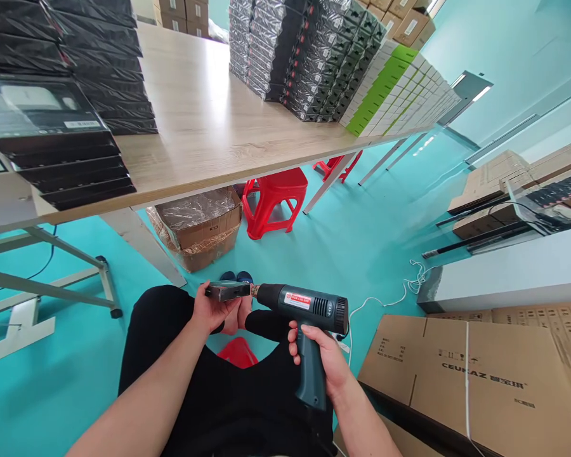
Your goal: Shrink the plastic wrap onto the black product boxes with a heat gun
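Note:
Low over my lap, my left hand grips a small flat dark box, whose surface looks glossy. My right hand is wrapped round the handle of a dark green heat gun with a red and white label. The gun lies level and its nozzle points left, right by the end of the box. Whether nozzle and box touch, I cannot tell. Part of the fingers of my left hand is hidden under the box.
A wooden table ahead carries stacks of black wrapped boxes and white-green boxes. Below are an open carton and a red stool. Large cartons stand right, near a white cable on the floor.

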`<state>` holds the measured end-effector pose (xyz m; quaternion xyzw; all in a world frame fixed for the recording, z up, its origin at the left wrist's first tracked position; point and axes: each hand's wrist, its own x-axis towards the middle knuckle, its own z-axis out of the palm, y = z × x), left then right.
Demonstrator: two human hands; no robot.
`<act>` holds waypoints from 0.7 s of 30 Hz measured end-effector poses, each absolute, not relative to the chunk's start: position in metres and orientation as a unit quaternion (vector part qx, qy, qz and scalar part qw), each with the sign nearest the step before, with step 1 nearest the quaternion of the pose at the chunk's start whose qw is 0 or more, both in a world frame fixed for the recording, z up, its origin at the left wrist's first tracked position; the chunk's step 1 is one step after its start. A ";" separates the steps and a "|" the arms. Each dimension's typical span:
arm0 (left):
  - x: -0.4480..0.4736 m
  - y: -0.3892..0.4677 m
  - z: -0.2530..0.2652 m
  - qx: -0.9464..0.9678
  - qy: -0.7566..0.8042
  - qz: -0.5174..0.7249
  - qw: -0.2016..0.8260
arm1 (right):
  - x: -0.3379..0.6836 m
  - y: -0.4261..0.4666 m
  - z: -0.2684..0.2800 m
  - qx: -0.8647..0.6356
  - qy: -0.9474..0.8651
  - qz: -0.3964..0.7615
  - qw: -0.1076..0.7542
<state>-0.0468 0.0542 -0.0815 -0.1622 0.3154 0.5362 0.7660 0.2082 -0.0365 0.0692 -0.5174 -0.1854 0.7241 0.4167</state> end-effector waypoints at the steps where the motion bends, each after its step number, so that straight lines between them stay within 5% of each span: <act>1: -0.047 0.054 -0.082 -0.160 0.319 0.535 0.766 | 0.206 -0.035 0.070 -0.521 -0.193 0.721 0.414; 21: -0.043 0.063 -0.078 -0.157 0.399 0.579 0.693 | 0.238 -0.048 0.081 -0.556 -0.199 0.705 0.392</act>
